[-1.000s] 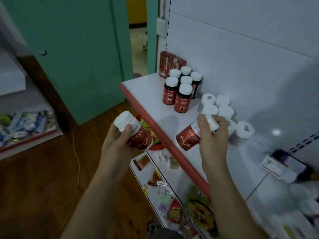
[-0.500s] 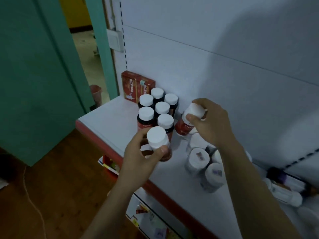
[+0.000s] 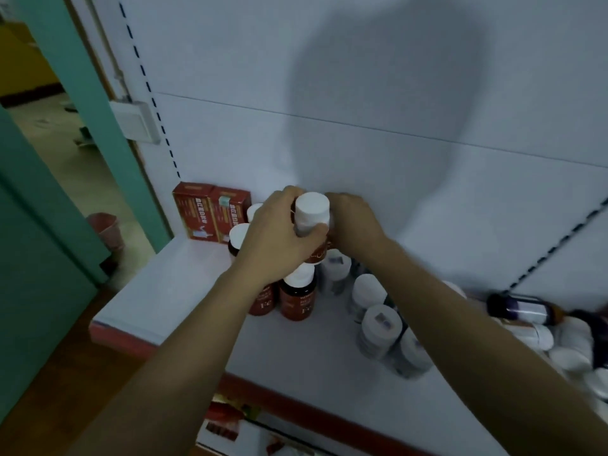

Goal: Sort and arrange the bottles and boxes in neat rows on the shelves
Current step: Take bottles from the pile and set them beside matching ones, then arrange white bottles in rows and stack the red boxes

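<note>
Our left hand [image 3: 273, 238] grips a white-capped red bottle [image 3: 312, 213] just right of the red boxes [image 3: 210, 212], our right hand [image 3: 353, 222] is tucked behind it and we can't tell what it holds, the red Fe bottles [image 3: 297, 301] are grouped by the boxes, and the grey bottles [image 3: 381, 327] farther right are yet to be sorted.

Teal door [image 3: 39, 225], pink bin [image 3: 106, 229], white switch box [image 3: 135, 122] at left.

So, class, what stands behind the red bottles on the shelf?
Two red boxes, leftward, against the back panel. The left hand, gripping a bottle, and the right hand cover whatever else stands back there.
</note>
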